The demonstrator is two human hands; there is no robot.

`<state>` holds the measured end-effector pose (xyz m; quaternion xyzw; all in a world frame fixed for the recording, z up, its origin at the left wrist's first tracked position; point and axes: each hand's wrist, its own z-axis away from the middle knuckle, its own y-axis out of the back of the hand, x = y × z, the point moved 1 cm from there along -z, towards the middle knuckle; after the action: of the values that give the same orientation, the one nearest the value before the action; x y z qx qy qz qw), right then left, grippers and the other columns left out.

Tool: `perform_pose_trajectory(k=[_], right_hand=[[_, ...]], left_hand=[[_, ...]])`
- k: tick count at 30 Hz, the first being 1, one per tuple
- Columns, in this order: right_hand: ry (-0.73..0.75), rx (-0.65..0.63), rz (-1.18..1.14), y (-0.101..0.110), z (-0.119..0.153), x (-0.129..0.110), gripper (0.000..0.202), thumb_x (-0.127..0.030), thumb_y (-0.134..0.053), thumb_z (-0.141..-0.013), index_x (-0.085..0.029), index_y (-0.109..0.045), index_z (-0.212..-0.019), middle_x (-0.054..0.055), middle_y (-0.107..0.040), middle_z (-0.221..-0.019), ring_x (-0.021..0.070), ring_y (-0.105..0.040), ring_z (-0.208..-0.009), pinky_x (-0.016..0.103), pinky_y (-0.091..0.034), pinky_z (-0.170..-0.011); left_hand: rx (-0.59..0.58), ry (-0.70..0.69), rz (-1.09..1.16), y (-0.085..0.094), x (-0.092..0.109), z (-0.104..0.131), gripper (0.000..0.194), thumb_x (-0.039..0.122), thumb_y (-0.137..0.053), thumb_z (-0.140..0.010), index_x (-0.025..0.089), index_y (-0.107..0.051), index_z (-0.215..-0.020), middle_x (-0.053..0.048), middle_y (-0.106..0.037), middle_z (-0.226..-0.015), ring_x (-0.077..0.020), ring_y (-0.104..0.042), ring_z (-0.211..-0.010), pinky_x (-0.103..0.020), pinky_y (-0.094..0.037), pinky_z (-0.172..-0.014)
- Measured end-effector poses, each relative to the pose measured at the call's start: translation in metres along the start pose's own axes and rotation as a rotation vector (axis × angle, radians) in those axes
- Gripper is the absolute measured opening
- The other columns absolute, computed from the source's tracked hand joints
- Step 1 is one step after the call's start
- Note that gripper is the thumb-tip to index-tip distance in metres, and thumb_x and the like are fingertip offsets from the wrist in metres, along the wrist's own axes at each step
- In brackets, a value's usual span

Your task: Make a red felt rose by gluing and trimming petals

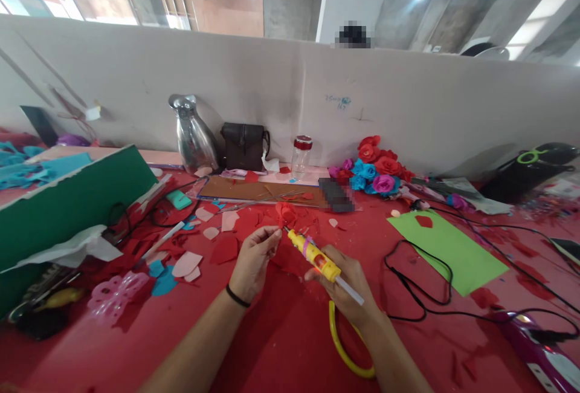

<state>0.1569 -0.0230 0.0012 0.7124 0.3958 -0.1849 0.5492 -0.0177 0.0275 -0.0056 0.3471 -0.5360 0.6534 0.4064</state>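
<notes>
Bare red table [290,332] lies open along the near edge between both forearms; a black cable [421,284] loops toward the right edge, paper scraps [190,263] crowd the left, foam flowers [376,169] line the far edge.

- A red worktop [281,344] seen from above, littered with red, pink and blue paper scraps.
- The right hand [347,287] grips a yellow glue gun [313,254], its nozzle pointing toward the left hand.
- The left hand [254,255] pinches something small at its fingertips, just beside the nozzle; a black band circles that wrist.
- A green sheet [446,248] lies to the right, crossed by a black cable [426,296].
- A cluster of paper roses [374,169] sits by the grey partition [290,78].
</notes>
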Motion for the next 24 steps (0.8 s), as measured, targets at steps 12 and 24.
perform_pose_trajectory(k=[12, 24], right_hand=[[0.103, 0.207, -0.023, 0.0023, -0.0003, -0.0049, 0.033, -0.047, -0.052, -0.086, -0.024, -0.042, -0.066, -0.002, -0.053, -0.055, 0.0125, -0.051, -0.046, 0.022, -0.036, -0.044], [0.040, 0.064, -0.047, -0.0017, -0.0002, 0.0025, 0.032, -0.050, -0.051, -0.085, -0.023, -0.047, -0.068, -0.002, -0.055, -0.060, 0.0133, -0.054, -0.050, 0.022, -0.036, -0.046]], left_hand=[[-0.006, 0.009, 0.019, -0.0001, 0.0009, 0.0006, 0.021, 0.027, -0.077, -0.055, 0.015, -0.063, -0.065, 0.006, -0.047, -0.052, -0.0048, -0.036, -0.048, -0.019, -0.026, -0.048], [0.024, 0.082, 0.081, 0.0024, -0.0001, -0.0023, 0.027, 0.027, -0.080, -0.050, 0.015, -0.064, -0.068, 0.005, -0.050, -0.053, -0.0046, -0.041, -0.048, -0.017, -0.030, -0.047]])
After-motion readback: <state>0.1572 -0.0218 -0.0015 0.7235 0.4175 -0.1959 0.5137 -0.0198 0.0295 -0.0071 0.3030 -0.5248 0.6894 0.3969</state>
